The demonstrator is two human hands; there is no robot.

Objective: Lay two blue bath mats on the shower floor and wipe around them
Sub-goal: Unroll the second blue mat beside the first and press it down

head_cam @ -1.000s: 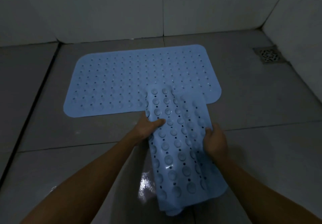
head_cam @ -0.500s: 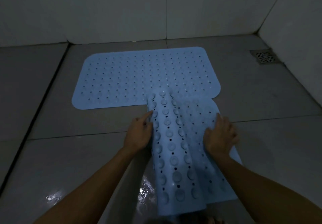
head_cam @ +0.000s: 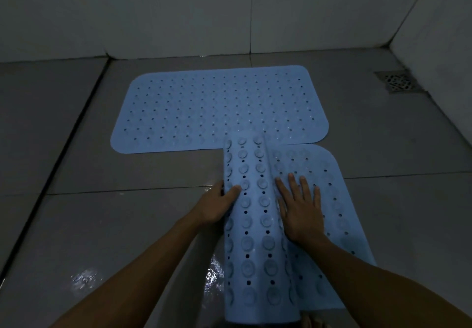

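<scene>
One blue bath mat [head_cam: 217,108] lies flat on the grey tiled shower floor [head_cam: 143,225], crosswise near the back wall. A second blue bath mat [head_cam: 258,238] lies lengthwise in front of it. Its left half is folded over, suction cups up, and its right half is spread on the floor, touching the first mat's near edge. My left hand [head_cam: 217,205] grips the folded left edge, thumb on top. My right hand [head_cam: 300,205] presses flat on the spread right half, fingers apart.
A square metal drain [head_cam: 398,81] sits in the floor at the right, by the white tiled side wall [head_cam: 434,34]. The back wall runs just behind the first mat. Wet patches [head_cam: 84,279] shine on the floor at the near left. A dark floor joint [head_cam: 51,171] runs diagonally on the left.
The second mat's right half has unfolded onto the floor. My right hand went from gripping the mat's edge to pressing flat on it. My left hand keeps hold of the folded left side.
</scene>
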